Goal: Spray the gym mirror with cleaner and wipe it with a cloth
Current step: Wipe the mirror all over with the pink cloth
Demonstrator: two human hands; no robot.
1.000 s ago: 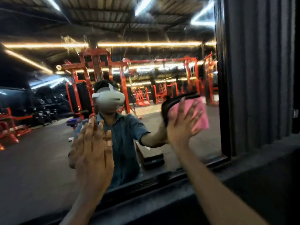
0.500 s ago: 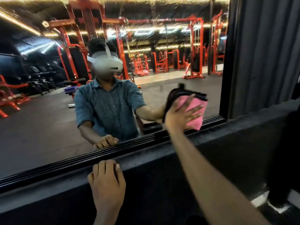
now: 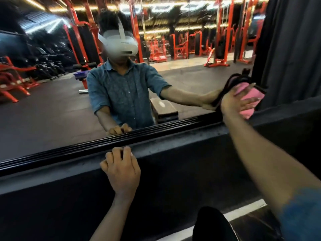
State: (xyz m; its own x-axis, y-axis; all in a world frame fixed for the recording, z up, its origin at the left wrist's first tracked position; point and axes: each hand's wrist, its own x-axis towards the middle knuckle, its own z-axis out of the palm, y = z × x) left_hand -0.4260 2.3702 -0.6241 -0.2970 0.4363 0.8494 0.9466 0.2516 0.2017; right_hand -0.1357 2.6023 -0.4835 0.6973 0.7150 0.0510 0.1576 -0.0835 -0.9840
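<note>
since a second ago the left hand (image 3: 121,169) has dropped off the mirror (image 3: 52,110) to rest, fingers curled, on the ledge (image 3: 173,141) below — while the right hand (image 3: 238,103), fingers spread, presses the pink cloth (image 3: 250,100) low at the glass's right edge — wiping continues.

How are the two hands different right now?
The right hand is up at the mirror, pressing a pink cloth flat with spread fingers. The left hand is lower, fingers bent on the dark ledge, holding nothing. Both are bare.
</note>
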